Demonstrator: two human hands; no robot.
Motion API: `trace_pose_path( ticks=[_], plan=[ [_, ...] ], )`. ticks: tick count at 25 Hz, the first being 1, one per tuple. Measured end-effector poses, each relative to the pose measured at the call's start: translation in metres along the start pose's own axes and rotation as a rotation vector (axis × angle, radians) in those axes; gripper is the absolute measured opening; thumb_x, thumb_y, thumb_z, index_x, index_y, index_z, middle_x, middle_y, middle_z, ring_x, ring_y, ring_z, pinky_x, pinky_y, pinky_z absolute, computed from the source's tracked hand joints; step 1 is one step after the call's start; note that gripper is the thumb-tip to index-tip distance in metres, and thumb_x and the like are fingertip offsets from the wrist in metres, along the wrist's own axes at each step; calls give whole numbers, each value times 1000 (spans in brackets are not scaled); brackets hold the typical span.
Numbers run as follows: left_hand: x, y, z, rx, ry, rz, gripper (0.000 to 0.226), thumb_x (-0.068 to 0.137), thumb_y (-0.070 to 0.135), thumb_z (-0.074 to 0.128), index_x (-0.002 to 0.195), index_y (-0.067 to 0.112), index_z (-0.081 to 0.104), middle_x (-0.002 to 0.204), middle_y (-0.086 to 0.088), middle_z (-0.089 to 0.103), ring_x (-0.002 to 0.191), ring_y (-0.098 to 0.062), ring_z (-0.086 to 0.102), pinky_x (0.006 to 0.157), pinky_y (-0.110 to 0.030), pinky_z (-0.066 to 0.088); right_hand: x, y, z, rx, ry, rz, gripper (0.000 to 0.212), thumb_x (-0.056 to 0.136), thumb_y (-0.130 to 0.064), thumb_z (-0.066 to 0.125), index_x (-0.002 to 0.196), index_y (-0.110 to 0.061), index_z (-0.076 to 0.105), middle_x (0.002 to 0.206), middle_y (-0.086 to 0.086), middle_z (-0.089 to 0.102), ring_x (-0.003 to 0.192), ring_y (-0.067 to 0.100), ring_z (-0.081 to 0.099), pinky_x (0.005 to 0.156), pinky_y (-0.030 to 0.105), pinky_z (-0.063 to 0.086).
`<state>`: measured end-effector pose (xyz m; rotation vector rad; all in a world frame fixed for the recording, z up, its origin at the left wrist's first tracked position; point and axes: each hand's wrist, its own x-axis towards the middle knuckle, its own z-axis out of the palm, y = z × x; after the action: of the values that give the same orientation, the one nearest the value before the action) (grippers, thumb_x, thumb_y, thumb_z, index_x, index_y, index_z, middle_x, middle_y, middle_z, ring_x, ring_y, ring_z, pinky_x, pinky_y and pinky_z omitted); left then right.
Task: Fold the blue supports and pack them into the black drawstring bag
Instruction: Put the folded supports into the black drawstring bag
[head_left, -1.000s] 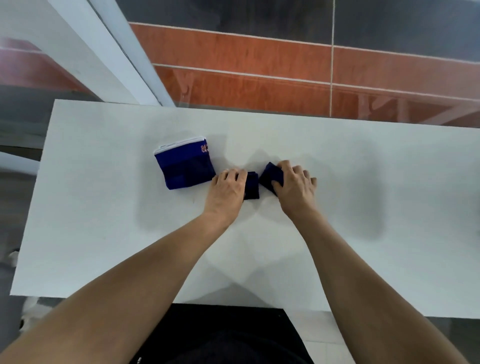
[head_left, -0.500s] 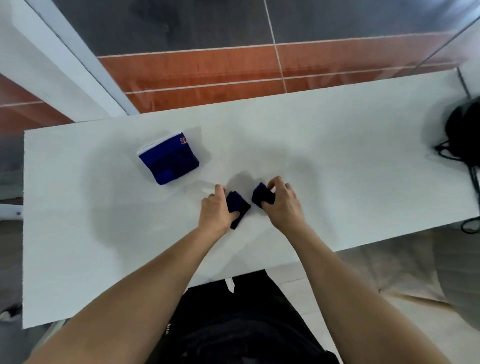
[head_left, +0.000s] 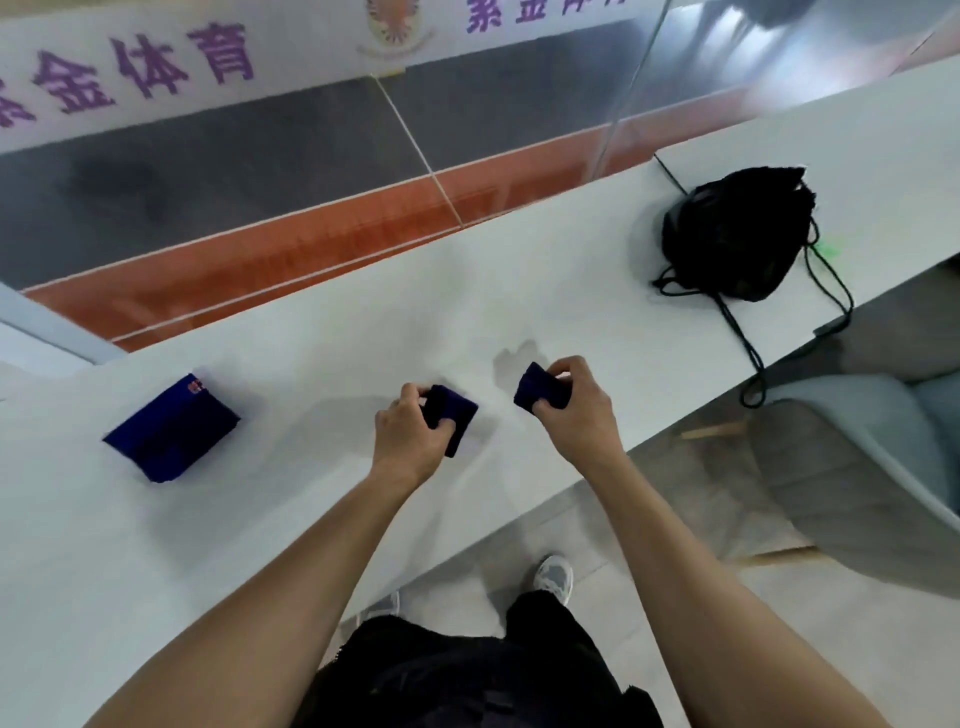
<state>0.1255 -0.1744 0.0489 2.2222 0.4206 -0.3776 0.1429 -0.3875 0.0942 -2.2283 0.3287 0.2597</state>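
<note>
Each hand holds a small folded dark blue support above the white table (head_left: 291, 519). My left hand (head_left: 408, 439) is closed on one support (head_left: 457, 415) near the table's middle. My right hand (head_left: 574, 410) grips the other support (head_left: 535, 387), lifted a little to the right. A larger folded blue support (head_left: 171, 428) with a white and red edge lies flat at the left. The black drawstring bag (head_left: 737, 234) sits at the far right of the table, its cords (head_left: 748, 343) trailing over the front edge.
A grey padded chair (head_left: 857, 467) stands off the table's right front edge. Beyond the table's far edge is a glass wall with an orange band (head_left: 311, 244). My legs and shoes show below the near edge.
My hands have drawn apart and lifted, each with its small support. The view has swung right, so the black bag now shows fully.
</note>
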Motion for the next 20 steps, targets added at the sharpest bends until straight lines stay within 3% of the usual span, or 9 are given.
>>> trace_pose_path(
  ticks=[4, 9, 14, 18, 20],
  plan=[
    [-1, 91, 60, -60, 16, 40, 41, 84, 26, 69, 121, 21, 51, 95, 5, 62, 107, -31, 57, 89, -48, 53, 38, 44, -99, -5, 38, -6, 36, 85, -12, 66, 116, -26, 54, 101, -4, 65, 83, 8, 61, 61, 22, 46],
    [2, 181, 127, -107, 47, 73, 32, 85, 29, 68, 112, 28, 51, 95, 16, 59, 106, -25, 57, 84, -44, 55, 91, 97, -196, 15, 48, -34, 42, 92, -12, 65, 128, -30, 53, 105, -12, 62, 87, 3, 61, 64, 20, 46],
    [39, 261, 175, -152, -6, 120, 29, 88, 25, 68, 113, 26, 54, 102, 8, 65, 91, -12, 64, 70, -26, 52, 153, 131, -251, 25, 53, -29, 39, 91, -9, 64, 122, -33, 56, 95, -22, 61, 87, 7, 63, 67, 19, 48],
    [84, 318, 206, -174, -44, 178, 28, 91, 25, 68, 116, 25, 54, 103, 8, 65, 86, -3, 63, 76, -31, 57, 209, 142, -284, -24, 69, -14, 48, 86, -3, 63, 127, -27, 54, 102, -11, 61, 81, 3, 60, 57, 10, 41],
    [105, 346, 223, -192, -79, 211, 28, 92, 23, 67, 116, 25, 54, 100, 10, 65, 85, -1, 63, 77, -32, 58, 233, 151, -298, -50, 75, -23, 51, 85, -1, 63, 130, -22, 53, 109, -7, 61, 84, 5, 60, 60, 7, 41]
  ],
)
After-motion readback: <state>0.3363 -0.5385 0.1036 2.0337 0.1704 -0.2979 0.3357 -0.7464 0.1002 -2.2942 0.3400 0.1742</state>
